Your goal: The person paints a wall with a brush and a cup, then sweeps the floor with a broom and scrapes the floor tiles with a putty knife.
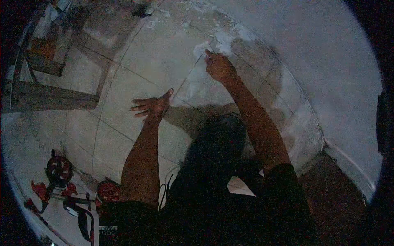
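My left hand [154, 107] is open, fingers and thumb spread, just over the tiled floor [131, 86]. Nothing is in it. Farther forward and to the right, my right hand [221, 69] is closed, with its fingertips down by a joint between tiles. Whatever it may hold is too small and dark to make out. Just ahead of those fingertips lies a smear of white powder or paste [223, 39], which spreads over the tiles toward the wall. A pale whitish film also covers the tile below my right hand.
A white wall [324, 53] rises along the right. At lower left stands a black and red object with wheels [60, 169]. A dark beam-like piece [53, 97] lies at left, near a brownish box-like thing [44, 51]. My dark-clothed knee [215, 143] is between my arms.
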Available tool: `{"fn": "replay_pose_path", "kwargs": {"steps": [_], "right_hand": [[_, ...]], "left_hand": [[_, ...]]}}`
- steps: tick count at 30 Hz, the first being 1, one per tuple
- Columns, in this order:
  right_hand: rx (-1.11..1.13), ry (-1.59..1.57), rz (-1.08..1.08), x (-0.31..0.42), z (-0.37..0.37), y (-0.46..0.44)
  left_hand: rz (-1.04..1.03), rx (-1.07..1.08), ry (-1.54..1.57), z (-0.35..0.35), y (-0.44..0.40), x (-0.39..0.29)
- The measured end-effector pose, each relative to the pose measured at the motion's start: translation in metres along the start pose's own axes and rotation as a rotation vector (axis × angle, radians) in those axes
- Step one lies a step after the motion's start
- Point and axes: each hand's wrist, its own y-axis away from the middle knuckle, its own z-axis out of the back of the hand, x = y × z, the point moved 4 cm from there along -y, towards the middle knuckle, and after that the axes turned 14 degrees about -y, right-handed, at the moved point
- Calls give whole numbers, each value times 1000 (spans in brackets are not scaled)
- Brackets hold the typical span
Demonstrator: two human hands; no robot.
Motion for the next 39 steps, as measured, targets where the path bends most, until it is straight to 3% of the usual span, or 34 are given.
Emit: {"fn": "replay_pose_path", "kwargs": {"steps": [2,5,8,10,13,16,20,22,23,25,26,28,31,32,34,35,37,39], "right_hand": [[-66,-88,68,3,-1,0],[35,-55,-34,13,10,-5],[-4,-80,103,0,-3,0],[-171,101,110,15,2,21],[22,-82,-85,5,-7,5],[-124,47,-25,17,6,-4],[22,4,-32,14,-1,-2],[-267,173,242,6,-14,12],[-269,173,245,9,-10,8],[-96,-212,-133,5,-6,1],[-93,-215,-137,0,-6,-4],[-34,41,105,4,-5,-16],[-157,-23,-70,21,6,19],[-156,-21,-69,17,5,18],[-27,301,79,5,-8,13],[-20,297,78,7,-5,8],[-10,-152,-213,4,10,-9],[-27,-185,-167,7,12,13]], "left_hand": [[57,-37,20,-3,5,0],[54,-41,12,-4,2,-3],[85,1,38,1,5,0],[57,-7,8,0,4,-1],[53,0,-16,-1,4,-1],[76,-8,-9,-6,0,-3],[69,11,-46,-10,-8,-2],[102,-8,-33,-14,-11,-2],[139,-27,-22,-16,-13,-1],[92,-31,-26,-17,-11,4],[40,-36,-29,-19,-11,2],[72,-46,-48,-24,-15,1],[88,-49,-42,-15,-9,0],[82,-43,-25,-12,-5,1],[83,-28,-35,-9,-3,-1],[87,-10,-51,-11,-1,2],[69,-25,-62,-16,-5,1],[48,-40,-79,-19,-12,-1]]}}
